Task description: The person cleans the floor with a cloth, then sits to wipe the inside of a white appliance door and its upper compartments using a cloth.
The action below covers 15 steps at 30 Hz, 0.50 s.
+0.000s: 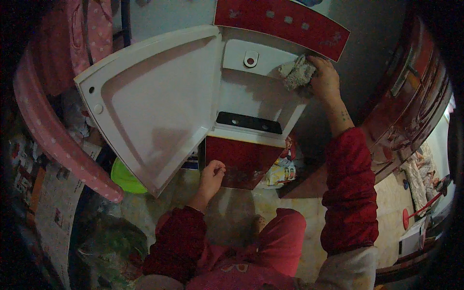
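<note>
A red and white water dispenser stands before me, its white door swung out to the left. My right hand grips a crumpled grey-white cloth at the right side of the recess, just below the red top panel. Beside the cloth, a dispensing outlet sits on the white housing. A black drip tray lies at the bottom of the recess. My left hand hangs before the red lower panel, fingers curled and nothing visible in them.
Right of the dispenser stands a glossy brown cabinet. A printed bag and a bright green plastic item lie low behind it. Pink dotted fabric hangs at left, above a plastic bag. Another person lies far right.
</note>
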### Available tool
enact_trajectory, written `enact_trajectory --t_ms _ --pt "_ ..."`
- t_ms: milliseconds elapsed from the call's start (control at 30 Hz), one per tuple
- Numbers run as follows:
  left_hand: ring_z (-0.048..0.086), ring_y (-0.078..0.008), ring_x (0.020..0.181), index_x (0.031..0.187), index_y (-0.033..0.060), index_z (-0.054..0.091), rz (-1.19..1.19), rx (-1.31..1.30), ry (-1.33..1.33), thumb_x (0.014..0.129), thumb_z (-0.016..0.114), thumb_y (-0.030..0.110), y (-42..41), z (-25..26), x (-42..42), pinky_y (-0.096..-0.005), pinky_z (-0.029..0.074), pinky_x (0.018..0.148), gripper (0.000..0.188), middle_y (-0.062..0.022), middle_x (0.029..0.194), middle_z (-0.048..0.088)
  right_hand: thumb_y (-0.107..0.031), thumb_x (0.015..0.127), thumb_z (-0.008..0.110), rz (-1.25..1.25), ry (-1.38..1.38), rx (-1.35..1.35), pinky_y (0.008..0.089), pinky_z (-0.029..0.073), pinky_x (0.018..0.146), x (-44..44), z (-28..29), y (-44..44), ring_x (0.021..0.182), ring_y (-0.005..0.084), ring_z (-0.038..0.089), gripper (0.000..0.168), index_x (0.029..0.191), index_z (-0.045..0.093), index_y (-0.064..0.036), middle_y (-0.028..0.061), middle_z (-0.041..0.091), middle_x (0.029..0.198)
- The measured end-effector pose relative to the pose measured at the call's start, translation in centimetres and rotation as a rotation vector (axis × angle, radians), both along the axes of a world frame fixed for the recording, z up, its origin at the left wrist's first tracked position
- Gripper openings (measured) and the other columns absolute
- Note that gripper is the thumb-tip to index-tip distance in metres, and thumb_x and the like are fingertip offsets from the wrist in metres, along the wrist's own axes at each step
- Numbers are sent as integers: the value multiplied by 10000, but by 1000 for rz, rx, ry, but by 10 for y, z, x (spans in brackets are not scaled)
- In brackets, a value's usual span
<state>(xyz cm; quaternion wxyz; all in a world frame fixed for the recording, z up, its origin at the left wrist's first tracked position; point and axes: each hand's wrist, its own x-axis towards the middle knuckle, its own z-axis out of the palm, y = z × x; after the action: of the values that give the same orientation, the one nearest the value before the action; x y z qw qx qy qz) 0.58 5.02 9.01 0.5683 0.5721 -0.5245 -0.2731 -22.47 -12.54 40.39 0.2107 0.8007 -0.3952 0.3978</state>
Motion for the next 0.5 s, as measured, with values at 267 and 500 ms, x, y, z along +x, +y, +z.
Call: enact_trajectory --t_ms 267,500 --pt "559 -115 740 903 24 527 -29 -28 -8 846 544 17 0 -2 -2 -256 478 656 60 -35 809 574 85 636 542 20 -38 -273 385 402 940 -10 -31 -21 1069 332 510 591 1200 517 -89 134 538 1189" --pt "552 -116 735 915 27 523 -30 14 -19 846 542 22 2 5 -3 -254 467 671 72 -33 802 568 38 617 638 83 -249 -169 422 365 967 -21 -95 -30 1106 373 477 642 1229 468 -57 160 499 1240"
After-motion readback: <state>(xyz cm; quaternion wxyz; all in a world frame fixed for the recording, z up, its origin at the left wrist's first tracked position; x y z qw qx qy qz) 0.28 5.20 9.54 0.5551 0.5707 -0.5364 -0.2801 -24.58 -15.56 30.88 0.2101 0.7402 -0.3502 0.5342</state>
